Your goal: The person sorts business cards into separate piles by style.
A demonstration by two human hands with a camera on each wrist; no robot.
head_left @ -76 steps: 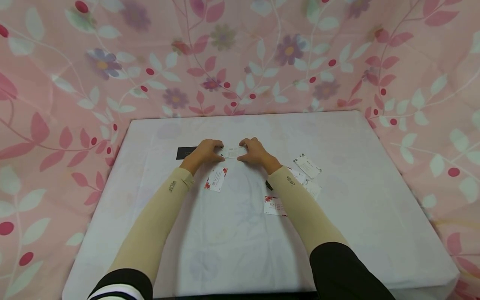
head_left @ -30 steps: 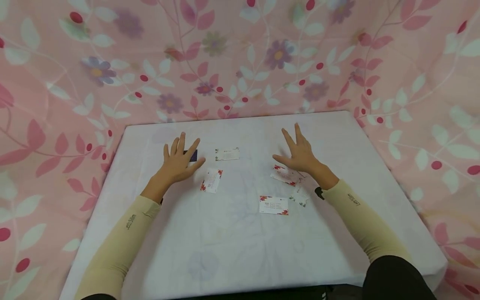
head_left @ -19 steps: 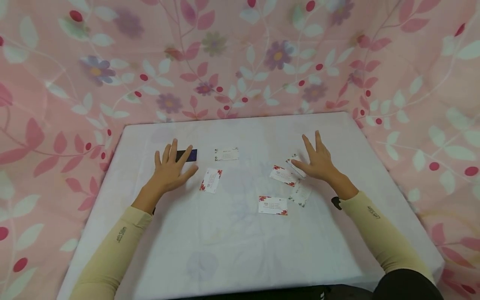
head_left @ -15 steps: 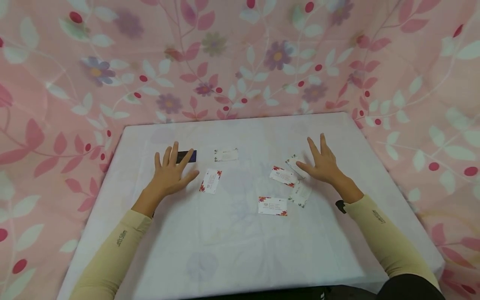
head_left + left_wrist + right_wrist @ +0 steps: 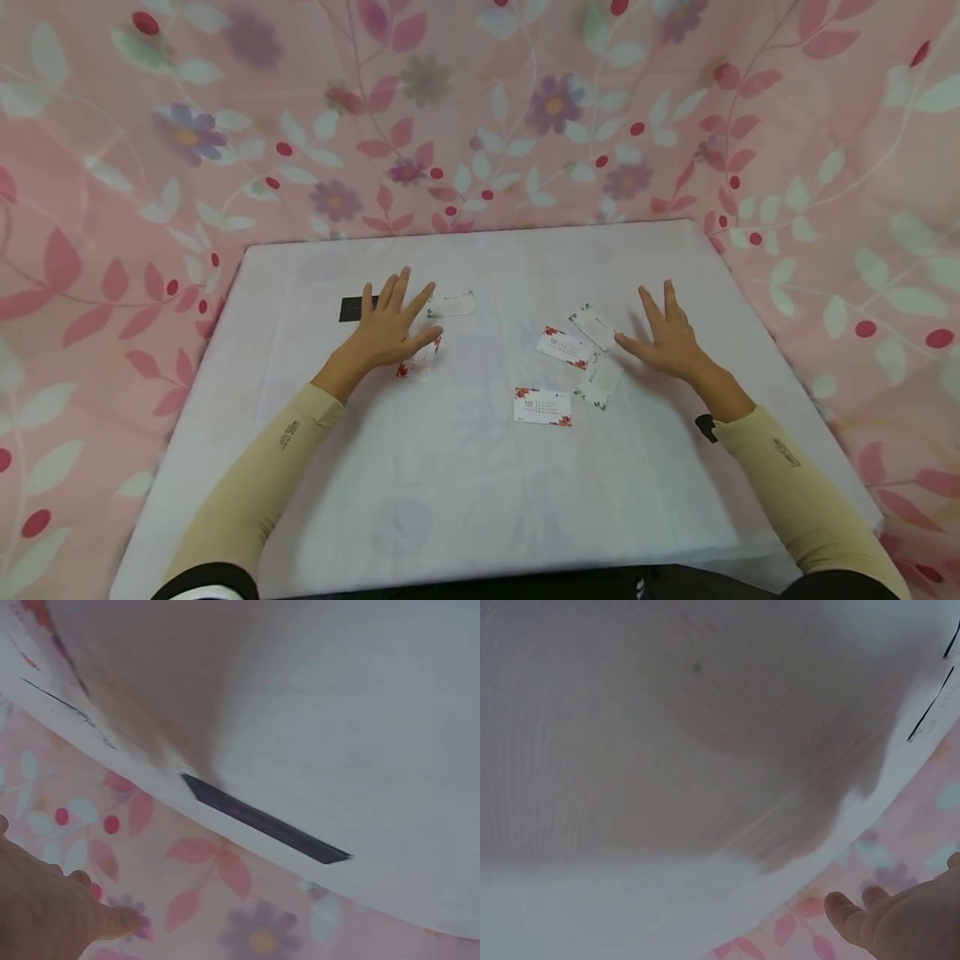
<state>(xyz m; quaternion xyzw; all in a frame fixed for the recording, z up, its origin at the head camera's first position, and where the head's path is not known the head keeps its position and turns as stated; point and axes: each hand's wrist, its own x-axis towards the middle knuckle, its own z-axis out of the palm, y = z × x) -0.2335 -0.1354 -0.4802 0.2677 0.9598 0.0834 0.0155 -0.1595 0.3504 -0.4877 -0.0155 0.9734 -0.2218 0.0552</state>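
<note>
My left hand (image 5: pixel 386 329) hovers with spread fingers above the left cards and holds nothing. Beside its fingers lies a black card (image 5: pixel 352 309), partly covered by them; in the left wrist view this black card (image 5: pixel 262 821) shows in full. A white leaf-patterned business card (image 5: pixel 452 305) lies right of the fingertips. Under the thumb, a red-flowered business card (image 5: pixel 417 363) is partly hidden. My right hand (image 5: pixel 670 340), fingers straight and nothing held, is just right of another leaf-patterned card (image 5: pixel 592 325). In the right wrist view the right hand (image 5: pixel 907 919) shows at the corner.
Near the right hand lie a red-flowered card (image 5: pixel 564 347), a second leaf-patterned card (image 5: pixel 601 382) and, nearer me, another red-flowered card (image 5: pixel 542 407). All rest on a white cloth-covered table (image 5: pixel 450 500). A pink floral curtain (image 5: pixel 480 108) encloses its back and sides.
Both hands have let go of the leaf-patterned card at the back middle and spread apart. The right hand has kept moving right; the left went left, then came back right over the cards.
</note>
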